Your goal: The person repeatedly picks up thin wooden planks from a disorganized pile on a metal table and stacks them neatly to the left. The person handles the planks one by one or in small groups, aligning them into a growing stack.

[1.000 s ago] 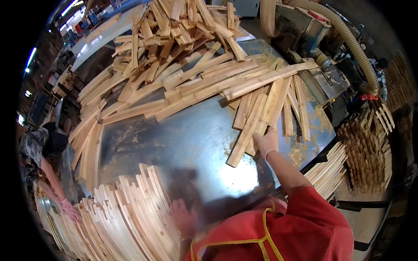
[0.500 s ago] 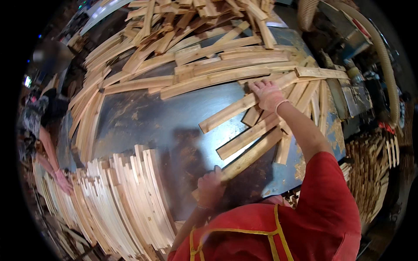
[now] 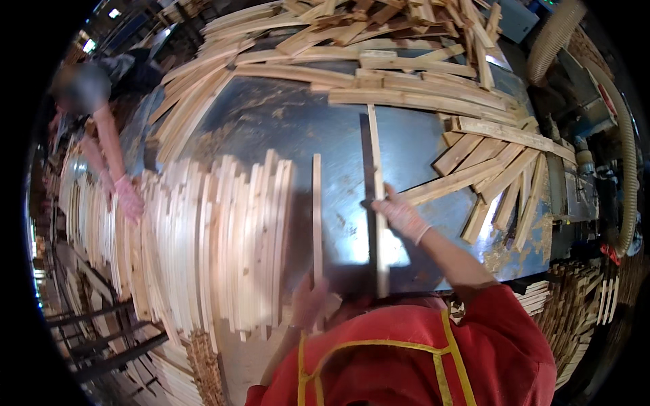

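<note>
The left hand [image 3: 310, 298] holds the near end of a pale board [image 3: 317, 210], which shows its narrow edge over the metal table [image 3: 345, 155]; blur hides how the separate fingers sit. The right hand [image 3: 404, 218] grips a longer board [image 3: 377, 155] partway along, its fingers wrapped round so that a dark fingertip shows on the left side. Both boards point away from the person, side by side and apart. Left of them stands a tight row of boards [image 3: 230, 243], a co-worker's hand [image 3: 128, 199] at its far side. Loose boards [image 3: 420, 98] lie across the table's far part, and a fan of boards [image 3: 453, 181] spreads at right.
</note>
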A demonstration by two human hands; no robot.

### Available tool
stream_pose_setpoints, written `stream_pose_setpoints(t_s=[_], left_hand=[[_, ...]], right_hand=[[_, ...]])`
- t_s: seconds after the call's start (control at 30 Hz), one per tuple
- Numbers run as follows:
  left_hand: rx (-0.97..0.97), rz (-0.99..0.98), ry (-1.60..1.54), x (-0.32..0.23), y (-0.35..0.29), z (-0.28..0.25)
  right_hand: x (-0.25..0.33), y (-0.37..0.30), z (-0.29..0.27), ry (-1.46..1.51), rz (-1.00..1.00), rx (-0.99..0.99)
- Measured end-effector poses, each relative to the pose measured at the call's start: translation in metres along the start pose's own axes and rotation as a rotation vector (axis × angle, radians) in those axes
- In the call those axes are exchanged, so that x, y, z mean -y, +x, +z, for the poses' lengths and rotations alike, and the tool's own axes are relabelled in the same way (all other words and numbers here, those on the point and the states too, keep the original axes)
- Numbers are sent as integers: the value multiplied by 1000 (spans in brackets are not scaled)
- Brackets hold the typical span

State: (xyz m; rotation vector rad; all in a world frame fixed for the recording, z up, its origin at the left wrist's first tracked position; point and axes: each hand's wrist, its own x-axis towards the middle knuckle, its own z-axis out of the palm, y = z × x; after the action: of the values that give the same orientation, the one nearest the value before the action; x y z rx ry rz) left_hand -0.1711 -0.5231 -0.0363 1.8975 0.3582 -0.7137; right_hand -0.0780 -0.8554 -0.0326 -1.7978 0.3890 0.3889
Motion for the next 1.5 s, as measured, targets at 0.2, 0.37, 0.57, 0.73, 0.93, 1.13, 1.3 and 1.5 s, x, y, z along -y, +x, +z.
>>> stream_pose_setpoints(t_s=[0.2,0.37,0.57,0.73,0.93,1.13,1.3,1.5], left_hand=[[-374,494,876,6,-16,-33],[-388,506,1264,57,8,-67],[-361,552,1044,30,-5,-54],[-201,816,937,-25,9,7],[-8,965,911,-88,47,84],[166,980,973,-119,74,145],[181,913,1071,-117,82,165],[170,409,873,-89,30,95]], right_hand=[[24,-8,181,-436,35,345],[55,-1,160,-545,-244,525],[0,5,-44,-1259,-441,-304],[7,14,-75,-1394,-28,46],[-6,1,-33,-1135,-590,272],[53,65,-235,-1078,-308,-522],[13,88,-364,-1382,257,-386],[60,55,-292,-822,170,47]])
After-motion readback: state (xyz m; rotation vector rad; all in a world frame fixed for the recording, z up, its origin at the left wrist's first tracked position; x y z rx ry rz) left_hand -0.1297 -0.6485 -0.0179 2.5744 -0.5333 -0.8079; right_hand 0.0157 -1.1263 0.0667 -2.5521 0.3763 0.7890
